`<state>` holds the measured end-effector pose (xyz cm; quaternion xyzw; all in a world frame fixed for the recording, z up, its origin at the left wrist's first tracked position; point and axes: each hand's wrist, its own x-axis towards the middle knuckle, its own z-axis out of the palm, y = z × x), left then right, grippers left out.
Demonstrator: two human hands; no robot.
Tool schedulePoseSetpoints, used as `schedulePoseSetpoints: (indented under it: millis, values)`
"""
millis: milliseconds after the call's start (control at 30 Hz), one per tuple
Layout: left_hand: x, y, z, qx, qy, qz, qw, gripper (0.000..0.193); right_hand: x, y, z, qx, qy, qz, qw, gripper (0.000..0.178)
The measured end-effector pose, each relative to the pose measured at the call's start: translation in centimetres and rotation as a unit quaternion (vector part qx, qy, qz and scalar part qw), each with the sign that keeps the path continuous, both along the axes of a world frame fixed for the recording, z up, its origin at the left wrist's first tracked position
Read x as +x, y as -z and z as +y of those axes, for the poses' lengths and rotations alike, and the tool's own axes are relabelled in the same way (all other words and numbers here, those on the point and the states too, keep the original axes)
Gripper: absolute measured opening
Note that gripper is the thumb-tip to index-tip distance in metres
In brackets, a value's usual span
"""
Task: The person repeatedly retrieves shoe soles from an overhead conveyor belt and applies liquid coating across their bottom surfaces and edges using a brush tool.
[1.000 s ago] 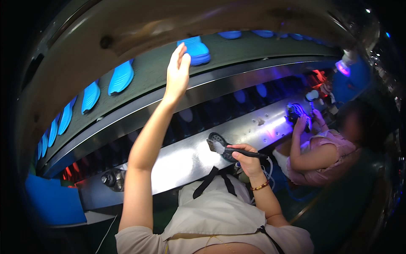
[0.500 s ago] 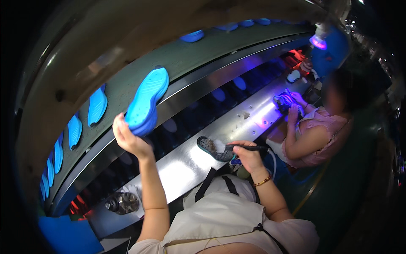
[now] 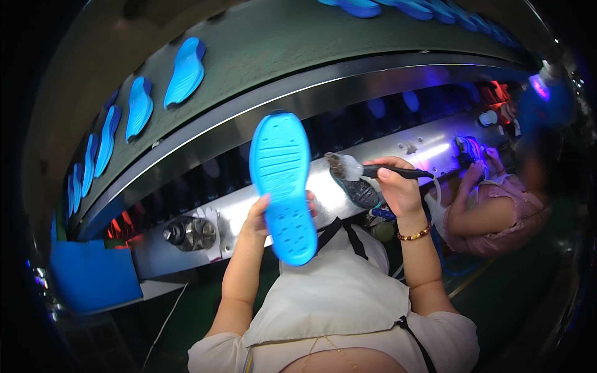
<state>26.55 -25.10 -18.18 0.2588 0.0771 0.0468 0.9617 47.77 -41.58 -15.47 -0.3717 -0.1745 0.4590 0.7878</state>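
Note:
My left hand (image 3: pixel 255 217) grips a bright blue shoe sole (image 3: pixel 283 155) by its sides, thumb on one edge and fingertips on the other. The sole is held up before me, its ribbed, dimpled face in view. In my right hand (image 3: pixel 401 194) is a brush (image 3: pixel 349 167) with a black handle and pale bristles that are brown at the tip. A pale tube runs off the handle's end. Beneath the brush, a dark outsole (image 3: pixel 362 194) lies on the metal bench, partly hidden by the brush. The brush head is apart from the blue sole.
Several blue soles (image 3: pixel 185 71) lie on the green conveyor (image 3: pixel 249 56) beyond the metal rail (image 3: pixel 205 130). A dark bottle (image 3: pixel 189 233) stands on the bench (image 3: pixel 236 189) at left, near a blue box (image 3: pixel 93 273). A co-worker (image 3: pixel 491 205) handles a shoe under purple light at right.
My left hand has brought the blue sole from over the conveyor's edge toward me and right. The brush has lifted off the dark outsole. The view has turned as well.

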Motion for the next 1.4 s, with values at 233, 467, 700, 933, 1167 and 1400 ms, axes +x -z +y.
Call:
schedulePoseSetpoints:
  millis: [233,467,700,933,1167,1400]
  values:
    - [2.5,0.5,-3.1,-0.135,-0.060,0.005,0.989,0.101,-1.3,0.4,5.8,-0.083,0.002,-0.119,0.989,0.019]
    - [3.5,1.2,-4.0,-0.072,-0.198,0.172,0.962,0.085,-5.4,-0.3,7.7,-0.012,0.088,-0.600,0.795,0.017]
    - [0.5,2.0,-1.3,-0.066,-0.179,0.098,0.977,0.095,-5.6,-1.8,1.3,-0.050,-0.244,-0.516,0.819,0.016]
    - [2.8,-0.7,-3.4,-0.121,-0.051,-0.011,0.991,0.097,-3.4,-3.5,5.3,-0.108,-0.055,-0.275,0.954,0.016]
    - [3.6,-2.8,-3.0,-0.012,-0.200,0.170,0.965,0.086,-2.5,-4.1,4.2,-0.047,-0.135,-0.265,0.954,0.014]
    - [4.2,-2.5,-1.6,-0.008,-0.210,0.015,0.978,0.102,-1.8,-3.3,3.6,0.077,-0.203,-0.304,0.928,0.020]
